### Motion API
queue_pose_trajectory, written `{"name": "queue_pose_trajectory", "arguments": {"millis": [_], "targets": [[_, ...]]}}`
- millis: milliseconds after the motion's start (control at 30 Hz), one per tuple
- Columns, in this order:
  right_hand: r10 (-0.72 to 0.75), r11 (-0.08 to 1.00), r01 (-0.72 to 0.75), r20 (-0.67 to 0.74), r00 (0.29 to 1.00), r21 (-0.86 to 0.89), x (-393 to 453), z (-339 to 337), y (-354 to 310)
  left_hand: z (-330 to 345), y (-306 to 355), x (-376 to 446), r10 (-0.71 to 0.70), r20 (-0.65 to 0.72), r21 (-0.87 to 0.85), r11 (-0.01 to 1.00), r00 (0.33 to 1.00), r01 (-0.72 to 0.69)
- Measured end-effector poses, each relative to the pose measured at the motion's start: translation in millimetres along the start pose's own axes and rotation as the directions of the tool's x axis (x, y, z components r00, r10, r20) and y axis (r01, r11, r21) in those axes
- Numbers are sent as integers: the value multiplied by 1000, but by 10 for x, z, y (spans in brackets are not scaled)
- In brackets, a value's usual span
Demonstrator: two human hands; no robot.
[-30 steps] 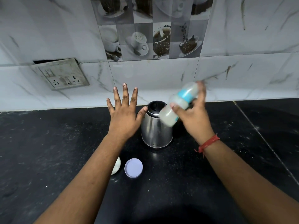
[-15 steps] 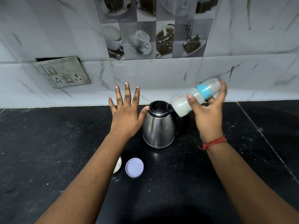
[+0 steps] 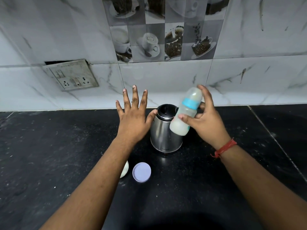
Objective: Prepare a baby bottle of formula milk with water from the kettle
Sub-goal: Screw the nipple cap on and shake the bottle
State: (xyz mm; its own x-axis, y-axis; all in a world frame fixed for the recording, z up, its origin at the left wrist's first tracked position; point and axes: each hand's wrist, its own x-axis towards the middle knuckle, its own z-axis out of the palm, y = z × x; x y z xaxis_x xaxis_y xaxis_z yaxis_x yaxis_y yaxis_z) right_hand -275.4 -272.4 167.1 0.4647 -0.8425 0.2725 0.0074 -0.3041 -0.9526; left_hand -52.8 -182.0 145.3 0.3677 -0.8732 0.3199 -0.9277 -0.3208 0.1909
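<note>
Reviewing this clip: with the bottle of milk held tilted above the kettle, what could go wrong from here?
1. The right hand holds the baby bottle tilted by its fingers only; it could slip onto the kettle or the counter.
2. The left hand is spread open with its thumb at the kettle's steel rim, which may be hot.
3. If the blue collar isn't tight, milk could leak out.

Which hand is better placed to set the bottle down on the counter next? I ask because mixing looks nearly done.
The right hand: it already grips the bottle, tilted, above the kettle. The left hand is spread open and empty beside the kettle, holding nothing.
</note>
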Motion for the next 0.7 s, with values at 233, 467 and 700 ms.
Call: {"name": "queue_pose_trajectory", "arguments": {"millis": [233,467,700], "targets": [[-5,999,10,-107,994,44,-13,47,23,-11,35,-23,11,10,1,1000,1000,-11],[-4,989,57,-356,935,137,23,-18,-49,-13,15,-34,9,4,5,1000,1000,-9],[12,983,35,-256,967,179,-15,7,-68,-39,22,-39,3,3,3,1000,1000,-3]]}}
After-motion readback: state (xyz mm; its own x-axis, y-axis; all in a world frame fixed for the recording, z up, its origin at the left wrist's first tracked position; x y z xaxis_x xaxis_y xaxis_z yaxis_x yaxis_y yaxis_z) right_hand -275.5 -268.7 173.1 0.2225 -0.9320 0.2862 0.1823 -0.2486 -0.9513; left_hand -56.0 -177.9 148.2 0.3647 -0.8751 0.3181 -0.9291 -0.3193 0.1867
